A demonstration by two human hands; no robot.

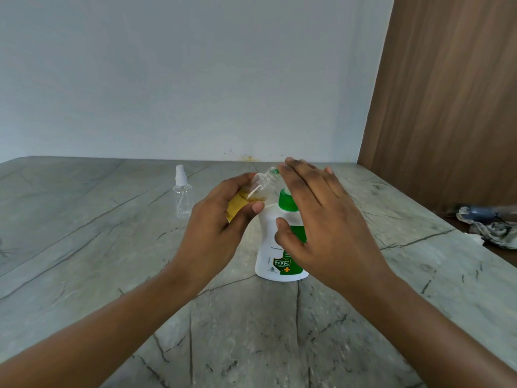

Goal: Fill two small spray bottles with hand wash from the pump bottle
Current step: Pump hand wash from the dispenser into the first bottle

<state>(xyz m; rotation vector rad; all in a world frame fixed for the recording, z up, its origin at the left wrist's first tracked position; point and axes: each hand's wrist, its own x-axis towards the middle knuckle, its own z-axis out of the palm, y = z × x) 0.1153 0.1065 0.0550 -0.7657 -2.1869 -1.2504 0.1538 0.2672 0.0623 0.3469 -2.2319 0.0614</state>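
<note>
Your left hand (215, 222) was curled round a small uncapped bottle (264, 183). The bottle was tilted, neck toward 1 o'clock, with yellow liquid pooled low inside. Your right hand (316, 217) lay flat, fingers straight, over the green pump (286, 200) of the hand wash bottle (268, 242), which stood on the table (112, 261). The capped spray bottle (183, 197) stood clear at 10 o'clock.

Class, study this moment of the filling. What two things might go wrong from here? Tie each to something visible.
1. The left hand holds the uncapped small bottle tilted, part full of yellow liquid; tilted further, it may spill onto the table.
2. The right hand lies flat over the top of the pump bottle, hiding the spout, so a squirt may miss the narrow neck.
</note>
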